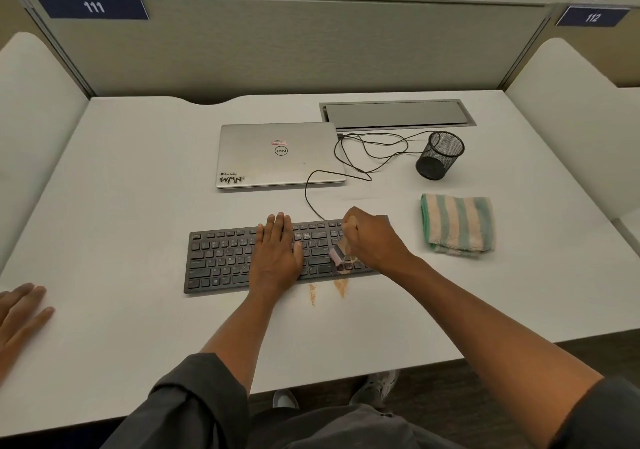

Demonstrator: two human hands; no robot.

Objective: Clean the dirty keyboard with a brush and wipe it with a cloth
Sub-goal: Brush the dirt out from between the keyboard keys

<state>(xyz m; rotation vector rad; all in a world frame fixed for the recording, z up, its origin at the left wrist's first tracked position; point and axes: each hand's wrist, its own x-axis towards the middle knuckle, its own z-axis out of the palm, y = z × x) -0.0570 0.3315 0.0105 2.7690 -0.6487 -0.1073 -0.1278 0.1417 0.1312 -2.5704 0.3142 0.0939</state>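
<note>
Brushing step: my right hand (375, 240) grips brush (341, 258) on keyboard (221, 261) at frame ctr, crumbs (341, 287) swept off front edge. Left hand (277, 251) flat, fingers straight, steadying keys. Next, prob.: finish the rows, then cloth (457, 223), ctr-right.

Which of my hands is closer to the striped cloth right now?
Right. The right hand holds the brush over the keyboard's right end, beside the cloth. The left hand lies flat mid-keyboard, farther away.

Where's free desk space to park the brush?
Bare white desk left of the closed silver laptop and black keyboard; also below the striped folded cloth. Crowded: black cable and black mesh cup.
</note>
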